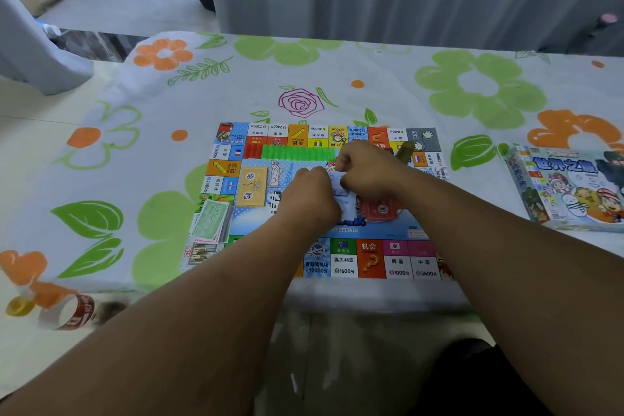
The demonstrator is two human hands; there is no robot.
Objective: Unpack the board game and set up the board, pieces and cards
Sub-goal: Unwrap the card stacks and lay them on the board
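- a person's left hand [310,194] and right hand [366,174] are meeting over the middle of the board, fingers curled in, both pinching a pale packet [346,203]; judging by the close two-handed grip, they are working it open or squaring it up. what it holds is hidden by the knuckles.
- the board [371,257] is lying flat and unfolded on the near part of the flowered tablecloth [472,84], within easy reach of both arms.
- a red card deck [380,213] is sitting just beside the right hand on the board's blue centre, and a yellow card deck [253,187] is resting to the left on its own printed spot, so the cards appear to be already placed.
- a strip of green houses [297,152] with red pieces [251,149] at its left end is lining the far side inside the squares, seemingly parked as a bank supply.
- paper money [212,221] is overlapping the board's left edge in a loose pile, likely waiting to be sorted.
- the game box [567,189] is lying well apart at the right, out of the working area.
- rolls of tape [67,311] are lying near the table's left front edge.
- setup is looking well along; the packet's contents seem to be among the last items.
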